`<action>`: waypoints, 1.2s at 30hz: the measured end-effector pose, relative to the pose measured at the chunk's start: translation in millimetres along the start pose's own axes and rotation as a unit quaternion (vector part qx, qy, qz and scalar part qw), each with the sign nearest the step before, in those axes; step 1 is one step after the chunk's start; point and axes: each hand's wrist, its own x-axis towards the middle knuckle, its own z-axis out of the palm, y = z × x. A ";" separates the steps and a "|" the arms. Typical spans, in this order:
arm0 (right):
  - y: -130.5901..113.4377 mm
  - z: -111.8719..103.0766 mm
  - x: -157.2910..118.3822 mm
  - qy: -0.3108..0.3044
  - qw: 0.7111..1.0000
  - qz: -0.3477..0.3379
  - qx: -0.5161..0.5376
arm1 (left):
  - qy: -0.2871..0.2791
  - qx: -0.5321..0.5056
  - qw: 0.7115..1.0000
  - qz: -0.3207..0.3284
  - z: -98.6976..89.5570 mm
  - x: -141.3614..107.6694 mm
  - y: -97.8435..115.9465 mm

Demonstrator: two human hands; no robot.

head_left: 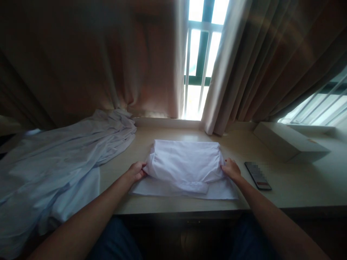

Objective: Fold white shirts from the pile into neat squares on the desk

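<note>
A white shirt (187,160) lies on the desk in front of me, partly folded over itself into a wide bundle. What looks like its collar (192,186) points toward me, and a flat layer of the cloth spreads beneath it near the desk's front edge. My left hand (137,171) pinches the left side of the folded part, fingers closed on the fabric. At the opposite side, my right hand (230,168) grips the cloth between thumb and fingers. Some fingertips of both hands are hidden by the fabric.
A heap of white garments (70,155) covers the desk's left end and hangs over the front edge. To the right lie a phone (258,176) and a pale box (292,142). Curtains (151,61) hang behind the desk (179,206), with a window (200,65) between them.
</note>
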 end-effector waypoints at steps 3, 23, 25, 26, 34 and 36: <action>-9.9 2.1 -12.1 0.069 0.983 -0.126 -0.117 | 0.091 0.088 0.991 0.032 -1.5 -3.9 -2.2; 5.1 60.2 -24.7 -0.053 0.955 -0.156 -0.247 | 0.064 0.631 0.709 0.308 47.1 6.8 -53.8; 4.1 57.3 -20.4 -0.056 0.953 -0.170 -0.245 | 0.077 0.626 0.716 0.299 49.4 0.8 -53.9; 4.0 55.8 -17.9 -0.057 0.952 -0.178 -0.244 | 0.082 0.623 0.720 0.296 50.4 -2.7 -54.4; 12.3 38.0 -12.0 -0.075 0.943 -0.202 -0.255 | 0.070 0.611 0.721 0.319 28.0 -28.3 -64.0; 8.4 31.1 -20.2 -0.053 0.941 -0.212 -0.260 | 0.070 0.614 0.711 0.336 19.7 -35.1 -63.2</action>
